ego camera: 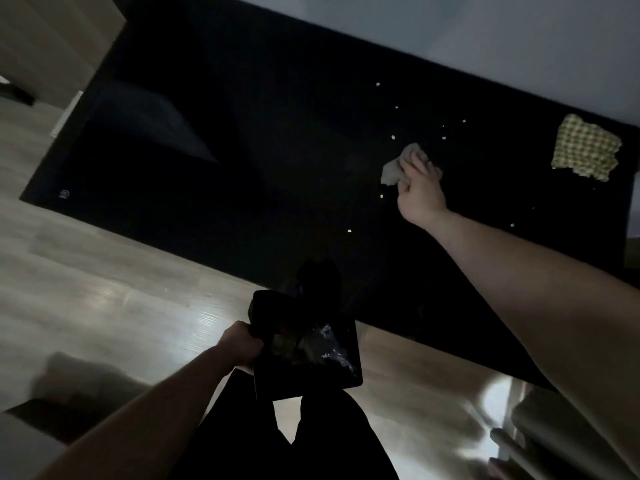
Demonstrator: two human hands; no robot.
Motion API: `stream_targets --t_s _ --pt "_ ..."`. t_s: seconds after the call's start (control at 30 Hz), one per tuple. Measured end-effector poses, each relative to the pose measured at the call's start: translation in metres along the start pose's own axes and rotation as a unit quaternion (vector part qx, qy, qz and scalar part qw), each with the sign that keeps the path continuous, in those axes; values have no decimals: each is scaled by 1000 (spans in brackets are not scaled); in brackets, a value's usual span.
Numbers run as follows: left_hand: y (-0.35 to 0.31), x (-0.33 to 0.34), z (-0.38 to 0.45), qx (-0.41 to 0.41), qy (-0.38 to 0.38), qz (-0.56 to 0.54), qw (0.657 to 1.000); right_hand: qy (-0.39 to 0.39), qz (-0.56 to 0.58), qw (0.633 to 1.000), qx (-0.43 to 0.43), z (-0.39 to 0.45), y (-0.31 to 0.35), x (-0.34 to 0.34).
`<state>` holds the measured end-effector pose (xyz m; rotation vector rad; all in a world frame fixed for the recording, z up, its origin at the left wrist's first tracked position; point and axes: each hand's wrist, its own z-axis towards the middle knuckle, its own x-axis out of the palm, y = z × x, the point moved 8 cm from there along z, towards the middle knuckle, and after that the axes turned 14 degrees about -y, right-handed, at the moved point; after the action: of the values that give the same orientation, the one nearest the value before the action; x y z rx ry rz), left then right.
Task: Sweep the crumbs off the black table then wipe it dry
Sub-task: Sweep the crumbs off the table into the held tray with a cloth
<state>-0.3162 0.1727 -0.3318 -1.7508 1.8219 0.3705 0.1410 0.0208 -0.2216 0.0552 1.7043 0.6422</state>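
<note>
Two hands at work: each carries its own tool, one to push and one to catch.
Bench (pixel 214 140): the black top fills most of the view, its near edge running from upper left down to lower right, with pale wooden floor (pixel 104 271) below it; the person stands at that edge, so anything pushed their way can fall clear.
Right hand (pixel 420 194): reached far out over the bench, its grip closed on a bunched grey cloth (pixel 398 166) that is pressed to the surface; I judge it is set beyond most of the crumbs so that a pull would drag them toward the edge.
Left hand (pixel 242 344): held low in front of the legs, its grip closed round the rim of a dark tray (pixel 308 344), which sits just below and outside the bench edge, apparently to catch what is swept over; something glints inside it, too dim to identify.
Checked cloth (pixel 585 147): lying flat near the far right corner, well apart from the crumbs, probably kept aside for drying.
Crumbs (pixel 393 137): small pale specks scattered around the grey cloth, some beyond it, some nearer the person; sweeping looks far from finished.
</note>
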Motion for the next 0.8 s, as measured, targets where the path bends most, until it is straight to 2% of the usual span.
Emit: stream_targets --t_s 0.07,0.2,0.4,0.5,0.57,0.67,0.8 --pt "2 2 4 -10 -1 -5 1000 -8 13 999 -36 -24 14 10" --pt "17 14 20 -30 15 -18 999 -25 48 983 -177 -107 49 20" --pt "-1 4 3 -13 8 -21 1000 89 147 958 -229 -246 71 42" --pt "-2 2 5 -9 8 -15 1000 142 200 953 -176 -272 75 43" --pt "2 4 10 -9 13 -11 1000 139 240 953 -122 -268 76 33" --pt "10 9 20 -7 21 -10 1000 96 278 952 -85 -234 79 8" --pt "8 6 17 -11 21 -2 1000 7 263 963 -58 -148 79 -25"
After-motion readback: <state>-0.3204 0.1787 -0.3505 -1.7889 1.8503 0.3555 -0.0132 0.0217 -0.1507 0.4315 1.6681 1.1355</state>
